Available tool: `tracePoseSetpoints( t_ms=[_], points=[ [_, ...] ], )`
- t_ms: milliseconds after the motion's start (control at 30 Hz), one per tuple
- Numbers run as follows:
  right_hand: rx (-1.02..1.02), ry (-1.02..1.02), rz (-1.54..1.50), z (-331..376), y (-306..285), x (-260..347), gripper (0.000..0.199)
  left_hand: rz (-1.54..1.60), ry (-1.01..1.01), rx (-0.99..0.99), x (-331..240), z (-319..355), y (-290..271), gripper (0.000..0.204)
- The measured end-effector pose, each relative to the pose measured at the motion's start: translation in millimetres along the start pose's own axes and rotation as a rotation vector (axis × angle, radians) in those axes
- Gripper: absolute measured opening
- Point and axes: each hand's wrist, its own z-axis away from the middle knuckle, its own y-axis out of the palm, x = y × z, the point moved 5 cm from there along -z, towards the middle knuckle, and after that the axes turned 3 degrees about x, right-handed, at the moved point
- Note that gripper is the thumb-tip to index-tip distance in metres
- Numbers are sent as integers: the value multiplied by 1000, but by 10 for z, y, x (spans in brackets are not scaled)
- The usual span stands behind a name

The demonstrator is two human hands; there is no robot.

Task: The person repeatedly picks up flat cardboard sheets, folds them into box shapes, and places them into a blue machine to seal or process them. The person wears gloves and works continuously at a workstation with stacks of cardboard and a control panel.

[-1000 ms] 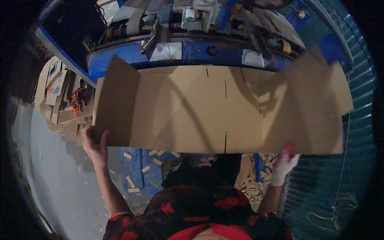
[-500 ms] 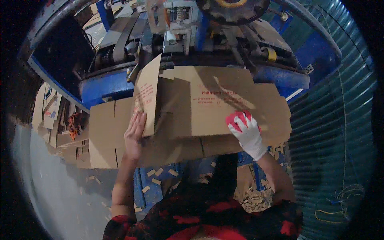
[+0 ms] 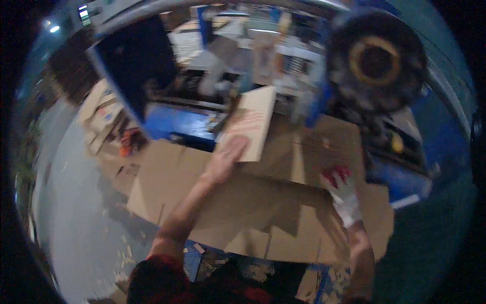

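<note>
A raised cardboard flap with red print stands tilted in front of the machine. My bare left hand lies against its lower left side, fingers stretched out; the thumb cannot be made out. To the right, my right hand, in a white glove with red fingertips, rests on the near part of a flat printed cardboard panel. Its fingers look apart, though motion blurs them. Nearer to me, under both forearms, another flat brown cardboard blank extends sideways.
A blue machine spans the far side, its far edge touching the cardboard. A large dark wheel hangs at the upper right. Cardboard pieces are piled at the left. Small cardboard offcuts litter the space below.
The view has swung left, so the machine and cardboard appear farther right. My left hand has pushed forward with the flap, toward the machine. My right hand stays on the printed panel.
</note>
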Motion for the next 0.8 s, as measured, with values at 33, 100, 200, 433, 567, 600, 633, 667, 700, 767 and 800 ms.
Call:
tracePoseSetpoints(
  t_ms=[33, 100, 200, 433, 567, 600, 633, 667, 700, 767, 800],
  points=[
    [6, 7, 12, -39, 43, -67, 52, -135, 77, -55, -3, -46, 11, 60],
    [91, 53, 33, -183, 217, -204, 53, -215, 126, -87, 86, -250, 88, 60],
    [201, 180, -5, -475, 433, -510, 55, -202, 107, -102, 308, -705, 189, 55],
    [-113, 250, -516, -871, 221, -1030, 59, -237, -32, -242, 323, -1151, 357, 58],
    [-202, 400, -370, 241, -109, -598, 60, -173, -310, -127, 336, 314, -173, 44],
    [-197, 438, -402, 576, -168, -394, 60, -367, -346, -136, 394, 732, -451, 47],
    [-243, 443, -452, 866, -238, -195, 60, -694, -373, -124, 461, 1121, -724, 40],
    [-74, 520, -337, 1072, -212, -35, 59, -1000, -505, 167, 603, 1570, -960, 50],
    [35, 560, -239, 1273, -222, 155, 59, -812, -1053, -36, 806, 2031, -1146, 59],
    [166, 648, -128, 1612, -360, 478, 59, -555, -1220, 136, 1014, 2660, -1319, 59],
    [167, 669, -105, 1732, -452, 615, 60, -489, -1150, 165, 1080, 2830, -1362, 64]
  ],
)
